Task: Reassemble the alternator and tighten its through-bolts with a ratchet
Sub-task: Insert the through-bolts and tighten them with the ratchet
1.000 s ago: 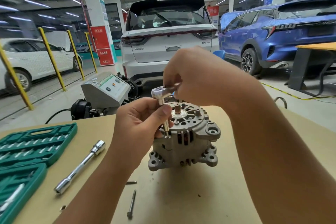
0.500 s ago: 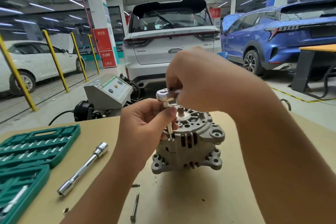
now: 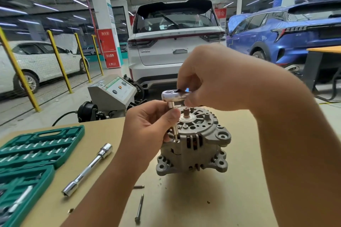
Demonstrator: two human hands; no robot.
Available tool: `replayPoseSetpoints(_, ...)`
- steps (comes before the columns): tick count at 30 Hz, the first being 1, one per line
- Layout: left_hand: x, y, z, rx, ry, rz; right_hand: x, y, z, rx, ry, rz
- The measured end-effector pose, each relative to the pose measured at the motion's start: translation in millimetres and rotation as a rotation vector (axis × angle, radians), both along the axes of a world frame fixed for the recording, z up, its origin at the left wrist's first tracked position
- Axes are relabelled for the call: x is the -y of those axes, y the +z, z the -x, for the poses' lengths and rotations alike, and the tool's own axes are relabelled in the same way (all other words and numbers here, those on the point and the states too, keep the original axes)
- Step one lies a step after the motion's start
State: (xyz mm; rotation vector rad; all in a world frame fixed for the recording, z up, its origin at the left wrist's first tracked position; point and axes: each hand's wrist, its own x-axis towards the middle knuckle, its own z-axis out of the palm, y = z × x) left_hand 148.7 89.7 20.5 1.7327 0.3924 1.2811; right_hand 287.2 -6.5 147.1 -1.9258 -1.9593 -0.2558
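Centrally on the tan table (image 3: 230,199) stood the alternator (image 3: 193,145), shaft end upward, its mounting ears resting on the tabletop. Above the alternator's left rim, the ratchet (image 3: 172,96) sat level, with a slim extension (image 3: 174,125) running straight down from its head into a bolt hole at the housing edge. The right hand (image 3: 221,81) was closed over the ratchet handle, above and behind the alternator; only the chrome head projected from the curled fingers. The left hand (image 3: 149,125), just left of the alternator, pinched the extension between thumb and fingers, and the lower fingers touched the housing side.

In front of the alternator, a loose through-bolt (image 3: 139,208) lay on the table, with a short bit (image 3: 138,187) between the two. To the left of the alternator lay a chrome socket wrench (image 3: 87,169), and farther left the open green socket case (image 3: 33,155). Behind the alternator, off the table's far edge, stood a grey test bench (image 3: 112,94), then a white car (image 3: 175,42) and, to its right, a blue car (image 3: 287,31).
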Motion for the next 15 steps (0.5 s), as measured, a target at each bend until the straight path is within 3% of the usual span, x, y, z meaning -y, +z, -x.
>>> replayPoseSetpoints(9,1.3,-0.7,-4.5,-0.010,0.052,-0.087,-1.3,-2.7,6.1,0.084,0.003,0.006)
replayPoseSetpoints(13,0.7,-0.7,1.0,-0.006,-0.013,-0.028,-6.4,-6.8,7.9,-0.001,0.003,-0.007)
replayPoseSetpoints(15,0.4,-0.3,0.5,-0.002,-0.005,-0.013,-9.3,-8.9,9.0,0.047,-0.006,-0.024)
